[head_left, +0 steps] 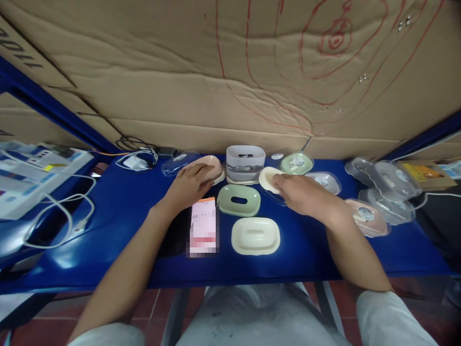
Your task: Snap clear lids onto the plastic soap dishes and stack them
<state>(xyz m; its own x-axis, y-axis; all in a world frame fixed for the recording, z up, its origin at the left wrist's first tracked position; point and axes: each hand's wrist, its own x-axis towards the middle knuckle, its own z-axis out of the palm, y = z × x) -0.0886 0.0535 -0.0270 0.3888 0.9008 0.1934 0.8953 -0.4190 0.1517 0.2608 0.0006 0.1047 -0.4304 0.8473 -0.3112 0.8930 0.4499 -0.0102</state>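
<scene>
My left hand [189, 185] rests on a pink soap dish [212, 164] at the back of the blue table [118, 216], fingers curled over its near rim. My right hand [300, 192] grips a cream soap-dish piece [267, 179] by its right edge. Between the hands stands a grey stack of dish parts [245, 162]. In front of it lie a green slotted insert [239, 200] and, closer to me, a cream dish [255, 235]. A phone [203, 225] showing a timer lies left of them.
Clear plastic lids and packaged dishes [383, 185] lie at the right, a green dish [297, 163] behind my right hand. White cables and a charger [135, 161] sit at back left. A cardboard wall [230, 72] stands behind the table.
</scene>
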